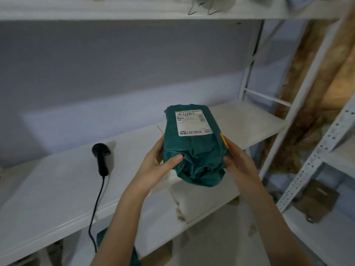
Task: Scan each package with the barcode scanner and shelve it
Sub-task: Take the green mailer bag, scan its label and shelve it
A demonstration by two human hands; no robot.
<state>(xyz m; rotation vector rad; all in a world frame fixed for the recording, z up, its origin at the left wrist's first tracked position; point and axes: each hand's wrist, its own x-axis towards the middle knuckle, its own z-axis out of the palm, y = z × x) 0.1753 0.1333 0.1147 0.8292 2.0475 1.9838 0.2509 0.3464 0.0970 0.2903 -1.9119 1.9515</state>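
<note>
Dim, bluish throughout. Pale patch of light across the back wall (96,116) at centre left. Soft shadow behind the scanner (101,158). Wide-angle bending at the edges; blurred at lower right and along the top.

white label (193,121) on green package (194,150) | reads "L101" | rest illegible

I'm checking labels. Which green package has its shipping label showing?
The green package held in both hands, left hand and right hand, over the shelf; the other green package lower down shows no label.
</note>
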